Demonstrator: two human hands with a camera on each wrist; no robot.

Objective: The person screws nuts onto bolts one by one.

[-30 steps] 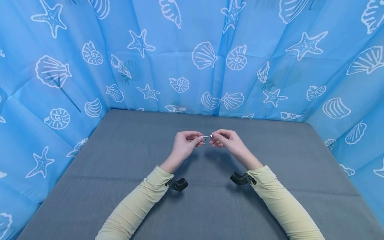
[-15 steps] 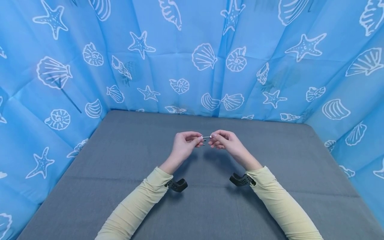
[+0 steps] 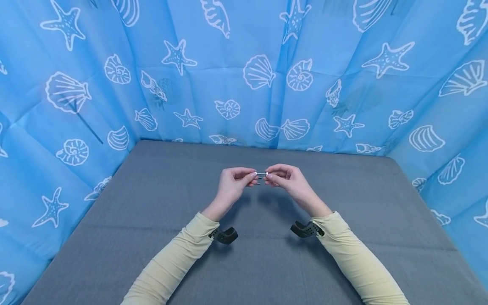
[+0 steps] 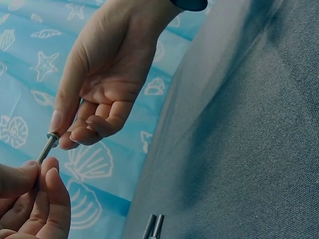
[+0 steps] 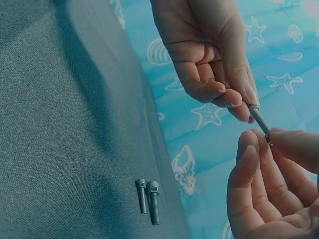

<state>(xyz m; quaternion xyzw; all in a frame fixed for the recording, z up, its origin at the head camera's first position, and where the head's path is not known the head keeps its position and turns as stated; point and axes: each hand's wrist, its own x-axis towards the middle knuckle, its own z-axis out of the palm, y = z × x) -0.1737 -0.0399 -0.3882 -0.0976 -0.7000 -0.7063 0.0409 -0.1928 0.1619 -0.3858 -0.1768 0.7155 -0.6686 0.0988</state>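
A thin metal bolt [image 3: 261, 173] spans the gap between the two hands, held up off the table. My left hand [image 3: 235, 183] pinches one end of it with thumb and fingers. At the other end, my right hand [image 3: 286, 181] pinches a small ring-like metal piece [image 4: 52, 136] between thumb and forefinger; whether it is a nut or the bolt's head I cannot tell. Threads show along the bolt's shaft in the right wrist view. Two more bolts [image 5: 155, 205] lie side by side on the table, beyond and below the hands, partly hidden by fingers in the head view.
A grey cloth-covered table [image 3: 251, 271] extends under both forearms. Blue curtains [image 3: 225, 84] with white shells and starfish hang along its back and sides. A dark strap mount [image 3: 225, 235] sits at the left wrist, and a matching mount [image 3: 306, 229] at the right.
My right thumb and fingers have shifted their position on the bolt's end, and the right hand has come slightly left. The left hand keeps its pinch, almost still.
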